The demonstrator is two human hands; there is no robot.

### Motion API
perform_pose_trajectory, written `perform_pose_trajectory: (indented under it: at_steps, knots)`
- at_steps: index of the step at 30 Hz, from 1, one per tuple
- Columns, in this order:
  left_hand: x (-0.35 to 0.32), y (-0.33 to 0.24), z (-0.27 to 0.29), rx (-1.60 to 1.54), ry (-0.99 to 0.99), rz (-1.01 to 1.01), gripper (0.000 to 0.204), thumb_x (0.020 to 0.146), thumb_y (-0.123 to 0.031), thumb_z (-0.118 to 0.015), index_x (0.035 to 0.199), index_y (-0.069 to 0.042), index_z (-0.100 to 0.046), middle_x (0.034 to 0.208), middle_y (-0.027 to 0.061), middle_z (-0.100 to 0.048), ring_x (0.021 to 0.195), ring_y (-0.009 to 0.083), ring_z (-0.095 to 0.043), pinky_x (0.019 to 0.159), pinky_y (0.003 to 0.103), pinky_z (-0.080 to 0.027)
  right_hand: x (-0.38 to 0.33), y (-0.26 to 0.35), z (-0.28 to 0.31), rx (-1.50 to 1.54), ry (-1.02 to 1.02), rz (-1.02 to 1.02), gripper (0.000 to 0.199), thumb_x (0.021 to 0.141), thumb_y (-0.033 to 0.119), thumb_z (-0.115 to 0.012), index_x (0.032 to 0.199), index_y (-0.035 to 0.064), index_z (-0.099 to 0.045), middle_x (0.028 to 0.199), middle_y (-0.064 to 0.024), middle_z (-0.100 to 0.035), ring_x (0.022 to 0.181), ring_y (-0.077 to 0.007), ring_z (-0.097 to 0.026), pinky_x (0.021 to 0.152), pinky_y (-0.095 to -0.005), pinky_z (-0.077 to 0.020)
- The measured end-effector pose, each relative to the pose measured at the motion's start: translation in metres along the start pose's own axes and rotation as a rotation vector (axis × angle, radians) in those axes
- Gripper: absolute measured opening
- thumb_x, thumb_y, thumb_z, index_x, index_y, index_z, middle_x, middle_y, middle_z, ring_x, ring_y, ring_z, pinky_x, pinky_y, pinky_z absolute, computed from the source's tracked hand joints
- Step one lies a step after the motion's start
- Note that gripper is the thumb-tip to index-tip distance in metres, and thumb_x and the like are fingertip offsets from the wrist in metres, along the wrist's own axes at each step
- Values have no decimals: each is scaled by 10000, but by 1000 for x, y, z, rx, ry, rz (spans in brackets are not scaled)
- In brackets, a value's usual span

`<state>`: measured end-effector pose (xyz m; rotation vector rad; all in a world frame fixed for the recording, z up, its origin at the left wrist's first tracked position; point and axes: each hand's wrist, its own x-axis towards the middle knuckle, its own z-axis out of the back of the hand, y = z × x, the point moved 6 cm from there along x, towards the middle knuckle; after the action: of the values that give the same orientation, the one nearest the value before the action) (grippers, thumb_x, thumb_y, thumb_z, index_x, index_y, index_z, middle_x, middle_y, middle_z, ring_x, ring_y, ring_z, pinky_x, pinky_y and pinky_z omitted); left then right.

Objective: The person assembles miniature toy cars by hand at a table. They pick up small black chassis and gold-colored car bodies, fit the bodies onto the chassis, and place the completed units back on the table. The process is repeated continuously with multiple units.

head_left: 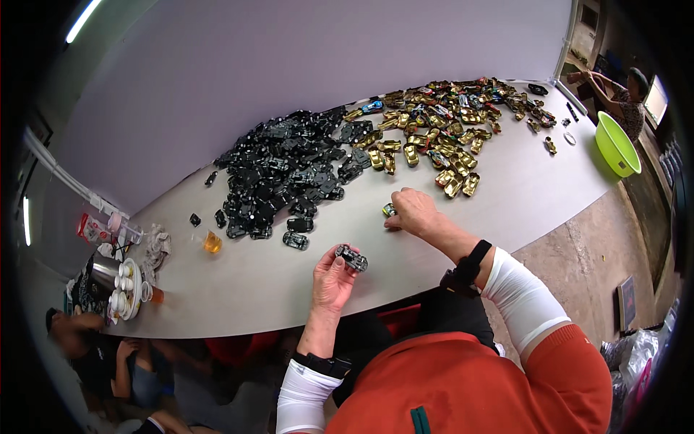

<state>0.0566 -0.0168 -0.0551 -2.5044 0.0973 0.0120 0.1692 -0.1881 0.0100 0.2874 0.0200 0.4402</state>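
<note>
Near the front edge of the table, my left hand [332, 283] is closed round a black and grey toy car base [352, 259]. Its underside-like detail faces up, held between thumb and fingers. Farther off and to the right, my right hand [418, 211] pinches a small toy car body [390, 210] with yellow-green on it, just above or on the tabletop; the fingers partly cover it. A heap of black toy car bases [278, 173] spreads ahead on the left. Gold and coloured toy car bodies [448, 137] are piled to its right.
A lime green basin [618, 145] stands at the table's right end. On the left are a cup of amber liquid [212, 242], a tray with white cups [129, 289] and a crumpled cloth [156, 249]. Other people sit at the lower left and far right.
</note>
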Motion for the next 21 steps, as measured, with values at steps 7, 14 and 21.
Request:
perform_pose_trajectory:
  at_steps: [7, 14, 21]
  knots:
    - [-20, -20, -8, -42, -9, -75, 333, 824, -126, -618, 1102, 34, -531, 982, 140, -604, 892, 191, -600, 734, 300, -531, -17, 15, -8, 752, 185, 25, 195, 732, 104, -665, 836, -52, -612, 796, -139, -639, 725, -205, -631, 670, -312, -513]
    - [-15, -26, -47, 91, 45, -146, 356, 819, -179, -633, 1096, 19, -526, 973, 121, -605, 805, 150, -601, 670, 251, -518, -74, 59, 17, 1383, 115, 146, 224, 777, 30, -658, 965, -51, -566, 808, -73, -627, 721, -99, -601, 650, -230, -506]
    - [-15, -28, -54, 190, 13, -202, 367, 804, -187, -653, 1090, 9, -534, 966, 111, -607, 772, 136, -591, 630, 238, -499, -79, 60, 22, 1294, 25, 170, 200, 765, -8, -655, 940, -36, -561, 802, -72, -624, 722, -109, -608, 642, -232, -511]
